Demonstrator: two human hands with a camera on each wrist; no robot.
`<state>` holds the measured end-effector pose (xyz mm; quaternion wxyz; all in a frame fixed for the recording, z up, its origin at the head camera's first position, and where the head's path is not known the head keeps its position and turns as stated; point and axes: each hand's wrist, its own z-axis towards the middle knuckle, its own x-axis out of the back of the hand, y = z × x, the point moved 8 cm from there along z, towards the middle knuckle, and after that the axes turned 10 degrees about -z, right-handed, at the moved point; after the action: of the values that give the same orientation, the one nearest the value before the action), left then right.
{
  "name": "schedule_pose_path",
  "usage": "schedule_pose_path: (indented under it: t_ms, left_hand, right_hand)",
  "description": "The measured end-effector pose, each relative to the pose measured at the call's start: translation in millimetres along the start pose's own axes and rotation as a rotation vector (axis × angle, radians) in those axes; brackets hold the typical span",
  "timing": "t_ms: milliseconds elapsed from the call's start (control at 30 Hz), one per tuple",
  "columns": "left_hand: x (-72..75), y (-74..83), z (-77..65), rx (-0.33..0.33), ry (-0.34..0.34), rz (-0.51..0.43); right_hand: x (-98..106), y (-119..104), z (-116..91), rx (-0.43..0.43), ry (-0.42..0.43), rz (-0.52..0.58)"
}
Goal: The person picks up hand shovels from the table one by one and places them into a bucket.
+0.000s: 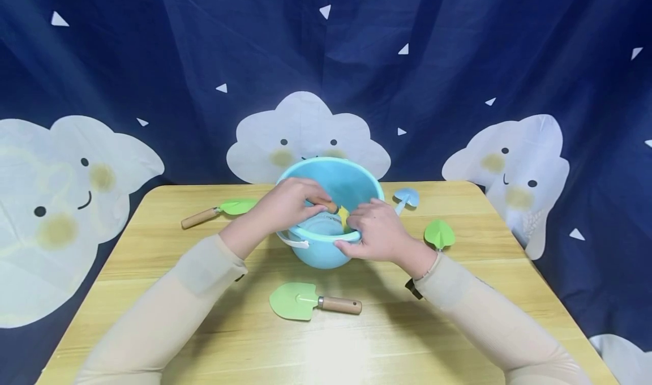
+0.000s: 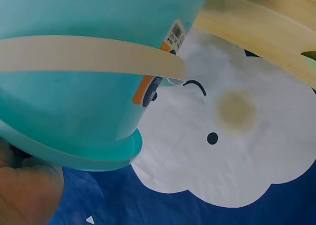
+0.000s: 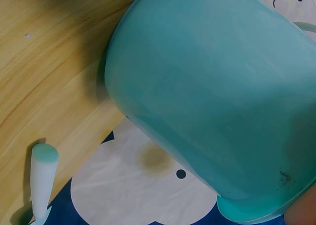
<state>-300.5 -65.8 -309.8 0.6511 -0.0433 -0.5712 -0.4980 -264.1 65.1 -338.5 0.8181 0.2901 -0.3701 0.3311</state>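
Observation:
A light blue bucket (image 1: 326,255) stands on the table, its mouth tipped toward me. My left hand (image 1: 292,204) reaches over the left rim and holds the wooden handle (image 1: 326,205) of a small garden tool inside the bucket. A bit of that tool's yellow head (image 1: 344,217) shows; the rest is hidden. With the thumb outside and the fingers inside, my right hand (image 1: 379,229) grips the near right rim. The bucket's pale carrying handle (image 2: 89,53) hangs across its side in the left wrist view.
A green trowel (image 1: 294,301) with a wooden handle lies in front of the bucket. Another green-bladed tool (image 1: 238,206) lies at back left. To the right are a blue shovel (image 1: 407,197) and a green blade (image 1: 439,235), partly behind my right arm. A dark blue curtain (image 1: 326,51) hangs behind the table.

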Motion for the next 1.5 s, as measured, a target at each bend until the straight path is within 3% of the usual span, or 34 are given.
schedule_pose_path:
  t_ms: [533, 900, 1233, 1500]
  left_hand:
    - [-7.9, 5.8, 7.6, -0.011, -0.031, -0.009]
    - [-13.0, 1.4, 11.6, -0.011, -0.058, -0.006]
    - [-19.5, 2.5, 17.2, -0.015, -0.123, -0.006]
    - [-25.4, -1.3, 22.6, 0.057, -0.166, 0.018]
  right_hand:
    - [-0.5, -0.1, 0.0, 0.004, 0.011, -0.008]
    - [0.8, -0.2, -0.1, 0.006, 0.019, 0.0]
    - [0.8, -0.6, 0.7, 0.004, 0.013, 0.01]
    - [2.4, -0.6, 0.8, 0.002, 0.03, 0.013]
